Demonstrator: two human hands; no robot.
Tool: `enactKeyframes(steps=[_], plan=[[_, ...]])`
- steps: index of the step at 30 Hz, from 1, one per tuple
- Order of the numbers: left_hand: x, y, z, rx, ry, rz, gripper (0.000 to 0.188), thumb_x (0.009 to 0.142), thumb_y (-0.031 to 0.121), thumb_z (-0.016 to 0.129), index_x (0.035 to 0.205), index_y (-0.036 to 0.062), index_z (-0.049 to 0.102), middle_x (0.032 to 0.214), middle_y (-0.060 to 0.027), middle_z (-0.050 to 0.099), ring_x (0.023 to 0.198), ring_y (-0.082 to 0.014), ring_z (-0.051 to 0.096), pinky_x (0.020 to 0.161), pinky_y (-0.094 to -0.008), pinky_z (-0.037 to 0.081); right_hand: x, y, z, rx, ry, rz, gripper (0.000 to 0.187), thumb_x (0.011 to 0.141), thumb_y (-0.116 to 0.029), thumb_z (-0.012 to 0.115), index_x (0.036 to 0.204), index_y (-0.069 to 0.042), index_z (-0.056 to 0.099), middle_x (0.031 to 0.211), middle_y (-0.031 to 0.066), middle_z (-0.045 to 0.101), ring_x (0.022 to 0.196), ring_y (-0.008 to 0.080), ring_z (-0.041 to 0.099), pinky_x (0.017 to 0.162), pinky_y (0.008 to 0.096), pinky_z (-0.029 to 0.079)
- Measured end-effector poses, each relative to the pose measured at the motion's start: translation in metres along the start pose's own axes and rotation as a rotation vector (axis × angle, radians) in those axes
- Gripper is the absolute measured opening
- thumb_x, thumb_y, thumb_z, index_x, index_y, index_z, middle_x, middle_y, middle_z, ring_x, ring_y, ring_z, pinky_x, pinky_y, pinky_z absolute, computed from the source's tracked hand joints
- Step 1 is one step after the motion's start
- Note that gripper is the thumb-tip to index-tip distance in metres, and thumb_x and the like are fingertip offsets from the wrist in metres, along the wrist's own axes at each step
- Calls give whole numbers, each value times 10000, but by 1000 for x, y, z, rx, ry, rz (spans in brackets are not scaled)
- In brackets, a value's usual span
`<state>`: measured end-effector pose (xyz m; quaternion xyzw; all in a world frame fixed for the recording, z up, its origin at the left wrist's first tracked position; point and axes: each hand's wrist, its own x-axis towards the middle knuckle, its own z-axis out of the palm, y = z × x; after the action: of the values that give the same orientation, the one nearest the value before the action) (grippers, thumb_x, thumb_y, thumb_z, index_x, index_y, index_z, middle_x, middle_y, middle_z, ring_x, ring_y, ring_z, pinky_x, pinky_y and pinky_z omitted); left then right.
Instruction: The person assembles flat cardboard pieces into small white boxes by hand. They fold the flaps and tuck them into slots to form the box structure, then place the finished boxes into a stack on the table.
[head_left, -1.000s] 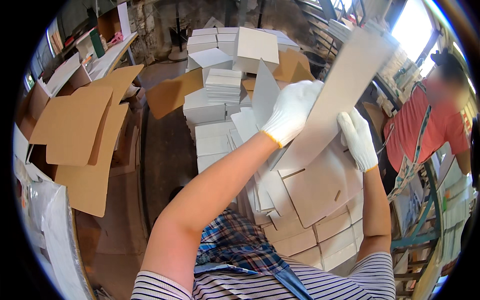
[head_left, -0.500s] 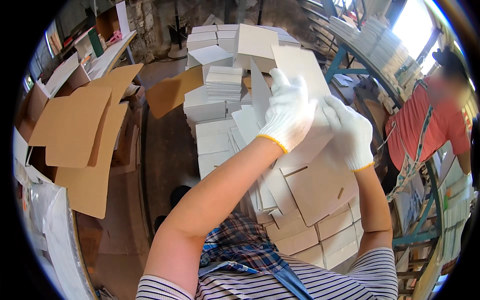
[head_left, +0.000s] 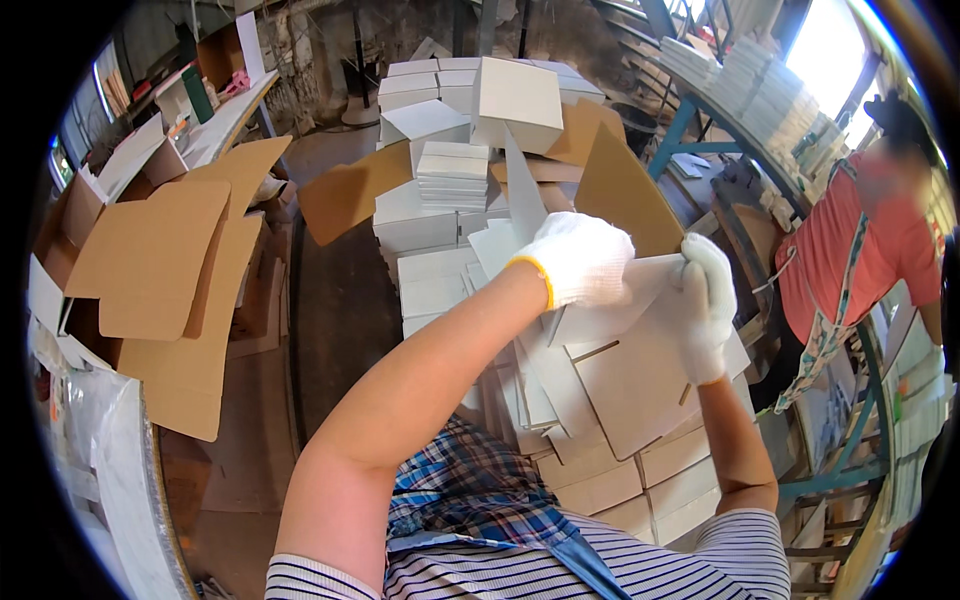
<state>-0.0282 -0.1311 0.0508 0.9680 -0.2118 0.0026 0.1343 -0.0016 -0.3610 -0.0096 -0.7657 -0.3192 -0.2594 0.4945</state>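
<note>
Both my hands wear white knit gloves with yellow cuffs. A partly folded white cardboard box (head_left: 615, 318) is between them, over the stack of flat box blanks (head_left: 640, 385). My left hand (head_left: 585, 258) is curled in a fist at the box's left end, gripping its white panel; its fingertips are hidden. My right hand (head_left: 708, 305) pinches the raised white panel at its right corner, fingers pointing up. Just beyond the hands a brown cardboard panel (head_left: 628, 190) stands tilted up; whether it joins the held box is hard to tell.
Finished white boxes (head_left: 515, 105) are stacked ahead, with a small pile of flat white pieces (head_left: 453, 175) beside them. Brown cardboard sheets (head_left: 165, 260) lean at left. A person in a red shirt (head_left: 850, 240) works at right near a blue-framed rack (head_left: 690, 140).
The upright white panel beyond my hands is gone from view, and a brown panel now shows there. My left hand has lowered and closed into a fist; my right fingers now point upward.
</note>
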Motion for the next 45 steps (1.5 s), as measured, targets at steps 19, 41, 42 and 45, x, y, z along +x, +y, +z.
enactKeyframes(steps=[19, 41, 42, 45], plan=[[8, 4, 14, -308, 441, 95, 267, 808, 371, 686, 736, 115, 712, 700, -115, 677, 676, -344, 655, 623, -423, 501, -58, 3, 51, 161, -94, 568, 637, 944, -291, 696, 1449, 1, 439, 1353, 140, 585, 1188, 209, 573, 1026, 347, 455], [-6, 3, 48, 99, 674, 168, 271, 785, 333, 747, 628, 128, 662, 557, -100, 610, 556, -281, 598, 677, -370, 442, 17, -87, -7, -694, -364, 113, 270, 984, -276, 639, 911, -22, 696, 736, 220, 632, 704, 405, 632, 634, 428, 507], [-11, 3, 46, 124, 668, 136, 261, 772, 323, 744, 619, 131, 654, 559, -101, 609, 555, -283, 592, 674, -373, 438, 31, -106, -3, -638, -329, 63, 231, 975, -245, 648, 920, -26, 698, 739, 209, 634, 694, 391, 641, 620, 426, 506], [-11, 10, 45, 108, 726, 120, 229, 737, 295, 735, 604, 136, 638, 574, -101, 611, 552, -291, 577, 664, -377, 428, 83, -102, 12, -510, -407, -174, 149, 963, -173, 662, 988, -35, 712, 818, 192, 658, 724, 368, 644, 671, 379, 519]])
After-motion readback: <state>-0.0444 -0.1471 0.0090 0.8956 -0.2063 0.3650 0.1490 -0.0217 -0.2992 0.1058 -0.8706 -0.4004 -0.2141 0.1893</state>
